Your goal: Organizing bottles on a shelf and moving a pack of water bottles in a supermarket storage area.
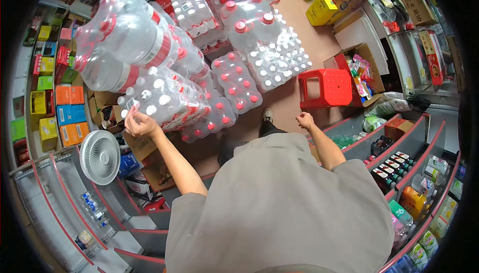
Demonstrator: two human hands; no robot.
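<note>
My left hand [140,123], fingers curled, is at the near left end of a shrink-wrapped pack of white-capped bottles [164,99]; whether it grips the wrap I cannot tell. Behind that pack lie large clear water jugs [138,37] with red-and-white labels. A pack of red-capped bottles [236,82] stands to its right, and more white-capped packs [277,61] are beyond. My right hand [305,120] hangs with bent fingers near a red plastic stool [331,88], apart from it; nothing shows in the hand.
A white round fan [100,157] stands at the left beside shelves [71,198]. Bottles stand on shelves at the right [408,149]. An open carton of packaged goods [368,67] sits behind the stool. Yellow boxes [322,9] are farther back. My shoe [268,114] is on the floor.
</note>
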